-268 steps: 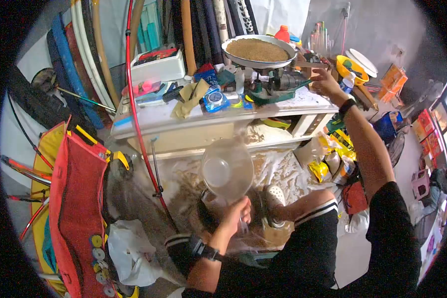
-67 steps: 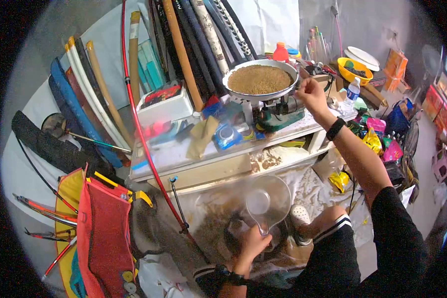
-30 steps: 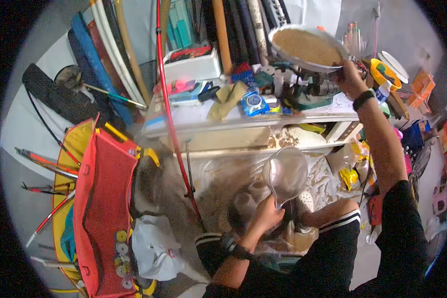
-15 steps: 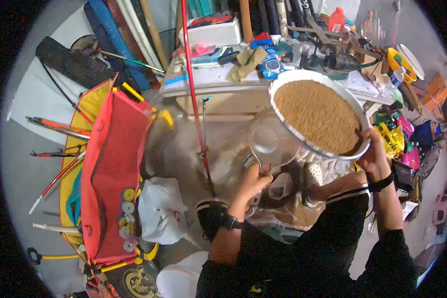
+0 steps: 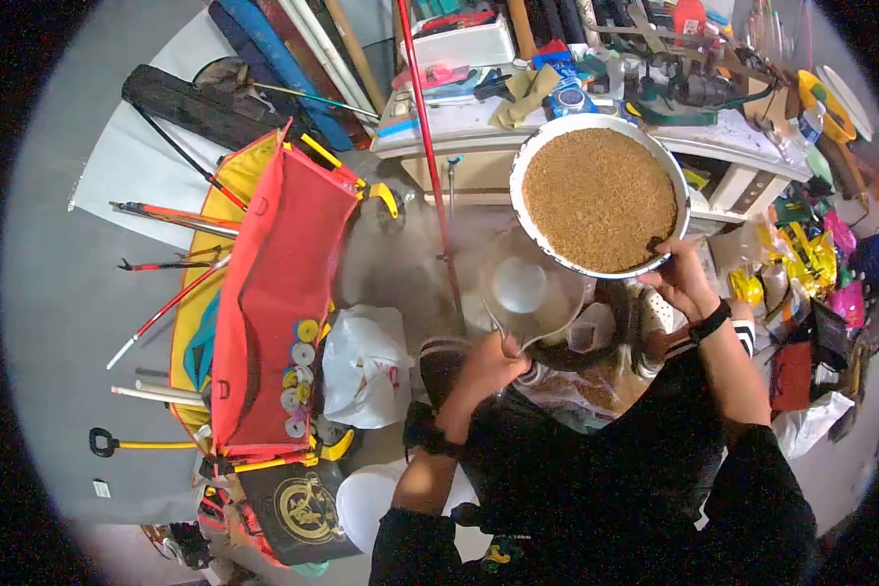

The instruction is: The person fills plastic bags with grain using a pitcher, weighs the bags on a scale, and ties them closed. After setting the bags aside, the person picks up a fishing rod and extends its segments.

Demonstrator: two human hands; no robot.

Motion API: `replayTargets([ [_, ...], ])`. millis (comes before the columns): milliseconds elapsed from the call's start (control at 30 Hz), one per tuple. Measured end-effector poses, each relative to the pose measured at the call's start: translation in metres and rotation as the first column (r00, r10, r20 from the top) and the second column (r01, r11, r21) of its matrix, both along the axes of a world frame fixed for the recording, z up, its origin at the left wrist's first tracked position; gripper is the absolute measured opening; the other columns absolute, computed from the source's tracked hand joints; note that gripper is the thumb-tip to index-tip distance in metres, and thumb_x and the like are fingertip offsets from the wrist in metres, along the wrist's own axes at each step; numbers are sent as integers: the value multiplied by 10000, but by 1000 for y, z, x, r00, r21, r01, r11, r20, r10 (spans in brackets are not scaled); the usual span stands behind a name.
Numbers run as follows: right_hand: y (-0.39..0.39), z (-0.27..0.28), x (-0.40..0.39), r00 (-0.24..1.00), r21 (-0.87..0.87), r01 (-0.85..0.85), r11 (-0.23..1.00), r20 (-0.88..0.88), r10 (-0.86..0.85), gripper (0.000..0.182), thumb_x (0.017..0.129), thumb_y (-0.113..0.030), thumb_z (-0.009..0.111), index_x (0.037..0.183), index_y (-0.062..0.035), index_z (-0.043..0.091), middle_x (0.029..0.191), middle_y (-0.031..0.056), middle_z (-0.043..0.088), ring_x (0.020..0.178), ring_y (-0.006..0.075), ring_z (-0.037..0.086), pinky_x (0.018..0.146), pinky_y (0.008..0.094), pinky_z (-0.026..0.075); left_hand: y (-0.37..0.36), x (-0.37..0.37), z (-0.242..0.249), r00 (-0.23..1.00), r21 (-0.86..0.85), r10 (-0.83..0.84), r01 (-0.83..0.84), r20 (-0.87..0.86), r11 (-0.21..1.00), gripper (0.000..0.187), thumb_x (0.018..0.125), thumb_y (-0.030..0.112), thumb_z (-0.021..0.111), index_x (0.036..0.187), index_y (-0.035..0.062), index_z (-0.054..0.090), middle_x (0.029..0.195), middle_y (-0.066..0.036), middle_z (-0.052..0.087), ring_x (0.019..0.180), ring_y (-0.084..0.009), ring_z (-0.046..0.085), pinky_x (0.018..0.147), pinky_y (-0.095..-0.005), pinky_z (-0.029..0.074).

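Observation:
My right hand (image 5: 687,283) grips the lower right rim of a white basin (image 5: 520,190) with a dark edge. Fine brown grains (image 5: 601,200) fill much of the basin. Closed around the wire handle of a round mesh strainer (image 5: 555,283) is my left hand (image 5: 495,361). The strainer is just below and left of the basin, over my lap area. A clear plastic cup (image 5: 584,335) shows beneath it, beside a white perforated shoe (image 5: 656,313).
A red fabric carrier (image 5: 283,293) with yellow ends stands at the left, near a white plastic bag (image 5: 366,371). A thin red pole (image 5: 425,127) rises in front. Beyond is a cluttered table (image 5: 479,144). Colourful bags (image 5: 809,256) lie at the right.
The view has shifted, so the surroundings appear farther right and slightly higher or lower. The basin looks less tilted, and its grains are spread differently. Both hands keep their holds.

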State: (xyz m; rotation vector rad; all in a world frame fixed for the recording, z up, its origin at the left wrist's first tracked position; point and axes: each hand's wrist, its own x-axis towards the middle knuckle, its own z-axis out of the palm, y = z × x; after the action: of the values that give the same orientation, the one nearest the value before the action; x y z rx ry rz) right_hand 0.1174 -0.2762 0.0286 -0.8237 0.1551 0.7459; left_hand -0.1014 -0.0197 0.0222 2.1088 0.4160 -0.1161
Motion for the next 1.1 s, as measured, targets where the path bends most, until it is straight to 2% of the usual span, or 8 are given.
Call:
replayTargets([
  [167, 21, -14, 1, 1000, 8, -6, 1000, 6, 6, 305, 777, -56, 465, 1060, 54, 436, 938, 140, 545, 778, 264, 614, 541, 380, 604, 3, -11, -67, 990, -73, 52, -43, 129, 996, 303, 660, 251, 708, 673, 19, 513, 610, -89, 525, 563, -186, 483, 541, -345, 397],
  [300, 30, -32, -11, 994, -101, -15, 995, 103, 25, 273, 765, -82, 497, 1036, -49, 482, 894, 65, 544, 728, 177, 571, 572, 285, 522, -25, -9, 2, 993, 72, -79, 73, 93, 995, 272, 681, 190, 682, 728, 5, 488, 633, -152, 502, 575, -268, 490, 556, -373, 398],
  [433, 40, -67, -14, 995, 33, 2, 999, -103, 2, 122, 755, -154, 521, 847, -90, 473, 761, 31, 504, 638, 143, 511, 494, 266, 415, -37, -8, 5, 991, 101, -62, 50, 118, 994, 200, 685, 125, 625, 708, -4, 474, 670, -208, 516, 683, -403, 528, 602, -430, 407],
  [500, 37, -88, -11, 995, 1, -89, 996, -37, 89, 302, 786, -204, 469, 1033, -30, 477, 964, 90, 566, 817, 225, 568, 719, 343, 486, -27, -12, -30, 985, 124, -92, 74, 149, 990, 201, 685, 152, 624, 741, 6, 497, 691, -215, 529, 697, -413, 531, 597, -441, 410],
  [633, 31, -49, -28, 996, -138, -29, 990, 81, 41, 258, 785, -141, 479, 1022, -40, 476, 908, 65, 548, 759, 173, 556, 619, 300, 488, -37, -15, -28, 987, 291, -132, 153, -91, 944, 258, 695, 231, 643, 844, 49, 538, 738, -184, 583, 751, -409, 574, 634, -462, 459],
  [667, 38, -49, -29, 996, -38, 38, 999, 83, -35, 210, 764, -96, 490, 962, -62, 432, 691, 40, 486, 471, 144, 481, 384, 266, 407, -44, -13, -17, 986, 365, -80, 129, -145, 922, 290, 702, 261, 648, 878, 56, 542, 748, -169, 600, 770, -405, 591, 658, -466, 479],
  [867, 43, -55, -39, 1000, -86, 16, 996, 9, -16, 189, 755, -96, 506, 937, -135, 474, 744, -9, 489, 576, 95, 463, 428, 219, 374, -62, -4, 30, 890, 595, -28, 328, -456, 734, 478, 736, 344, 641, 1039, 7, 486, 873, -200, 630, 815, -373, 626, 711, -458, 502],
  [1100, 62, -90, -53, 997, 180, 32, 983, -68, -20, 110, 787, -92, 499, 889, -58, 523, 788, 45, 554, 696, 166, 521, 604, 309, 420, -69, -25, 47, 906, 682, 175, 152, -385, 715, 381, 728, 311, 641, 930, 3, 542, 881, -203, 623, 830, -370, 620, 716, -465, 490],
])
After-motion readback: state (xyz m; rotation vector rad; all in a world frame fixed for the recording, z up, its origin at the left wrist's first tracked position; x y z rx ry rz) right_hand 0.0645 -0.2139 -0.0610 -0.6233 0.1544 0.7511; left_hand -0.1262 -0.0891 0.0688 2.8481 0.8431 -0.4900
